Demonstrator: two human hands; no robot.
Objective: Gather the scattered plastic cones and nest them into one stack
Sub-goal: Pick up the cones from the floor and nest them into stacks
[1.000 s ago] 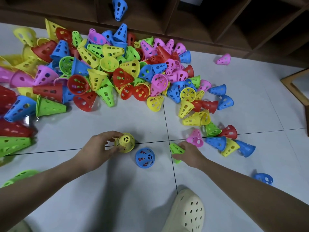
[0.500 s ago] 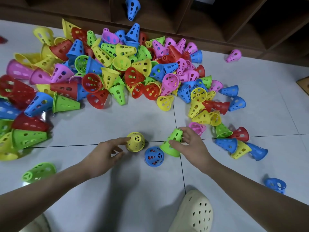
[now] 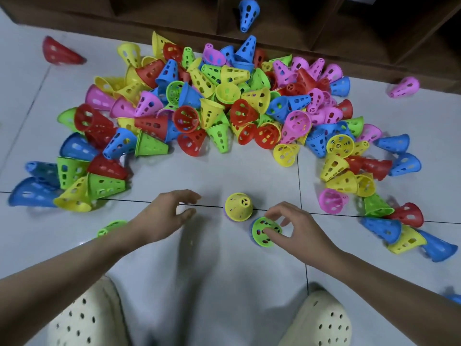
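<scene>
Green cone (image 3: 266,231) nested on blue; yellow cone (image 3: 238,206) upright beside.

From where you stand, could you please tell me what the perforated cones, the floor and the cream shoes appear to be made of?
Upright yellow perforated cone: moulded plastic, slightly glossy, thin walls with punched holes. White tiled floor: probably glazed ceramic, smooth with dark grout lines. Cream holed shoe: likely matte foam or rubber.

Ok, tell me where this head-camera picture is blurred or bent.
Head view: motion blur smears the left hand, the right hand and the green perforated plastic cone under it; the yellow perforated plastic cone standing between them is sharper; the wide lens bows the dark wooden shelf edges.
</scene>
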